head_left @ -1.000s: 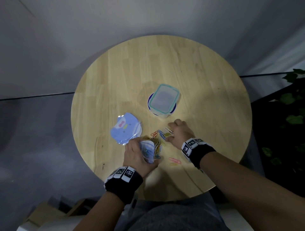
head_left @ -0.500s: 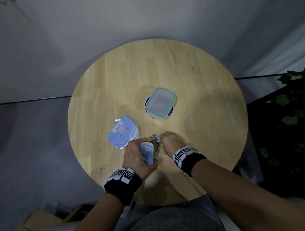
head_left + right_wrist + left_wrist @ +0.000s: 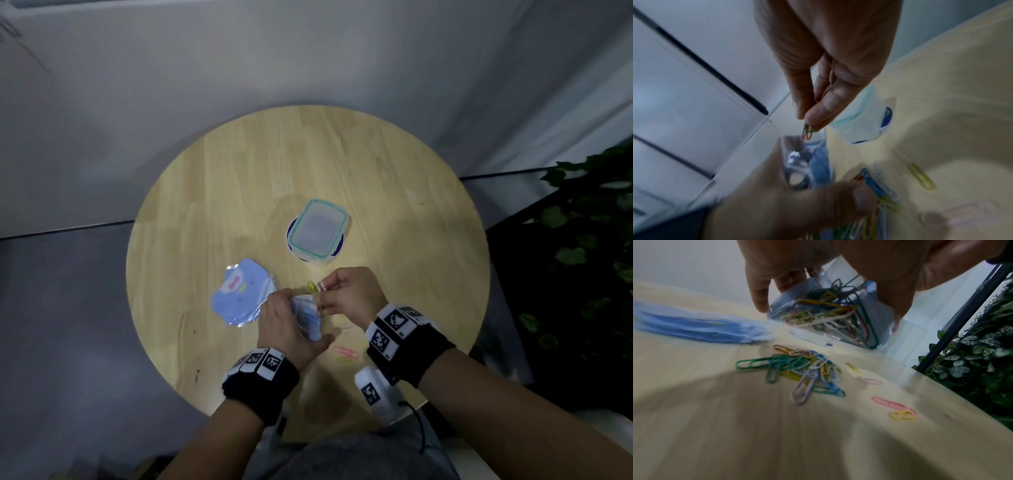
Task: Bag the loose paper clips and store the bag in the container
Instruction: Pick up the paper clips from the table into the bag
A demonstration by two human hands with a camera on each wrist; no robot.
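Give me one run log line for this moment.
left hand: holds bag | right hand: pinches clips over bag | loose clips on table | container lidded

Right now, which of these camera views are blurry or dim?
Head view: dim, sharp enough, light pooling on the table. Left wrist view: foreground tabletop smeared, bag fairly crisp. Right wrist view: left hand heavily blurred, right hand clearer.

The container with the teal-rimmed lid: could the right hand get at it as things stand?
Probably, once freed. The container stands just beyond the right hand with bare table between, but that hand pinches paper clips over the bag.
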